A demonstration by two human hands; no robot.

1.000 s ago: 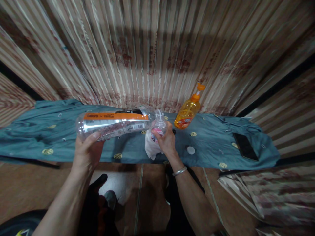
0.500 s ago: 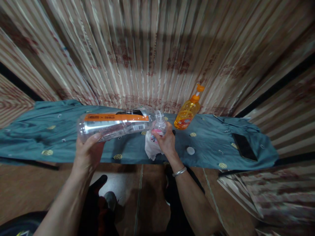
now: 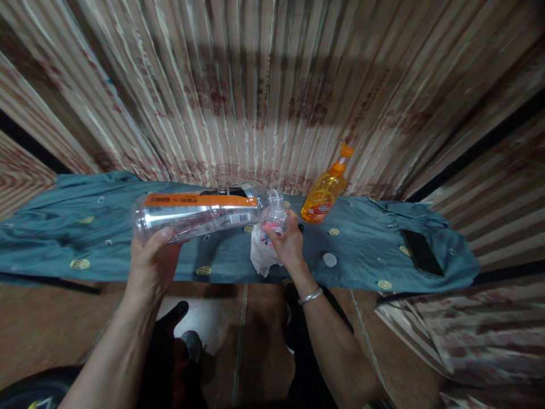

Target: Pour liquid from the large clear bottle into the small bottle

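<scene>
My left hand (image 3: 155, 258) is closed around the base end of a large clear plastic bottle (image 3: 200, 213) with an orange and silver label. The bottle lies almost level in the air, its neck pointing right. Its mouth meets the top of a small clear bottle (image 3: 277, 215) with a pink print, which my right hand (image 3: 290, 241) grips from the right. Whether liquid passes between them I cannot make out. A crumpled white cloth (image 3: 261, 255) hangs below the small bottle, beside my right fingers.
An amber pump bottle (image 3: 324, 196) with an orange top stands behind my right hand. A round white cap (image 3: 329, 259) and a black phone (image 3: 421, 253) lie rightward on the green tablecloth (image 3: 361, 250). A pleated curtain (image 3: 255, 102) hangs behind the narrow table.
Both hands keep their grips, and the two bottles stay mouth to mouth. The large bottle has shifted only very slightly, and the view has moved a touch.
</scene>
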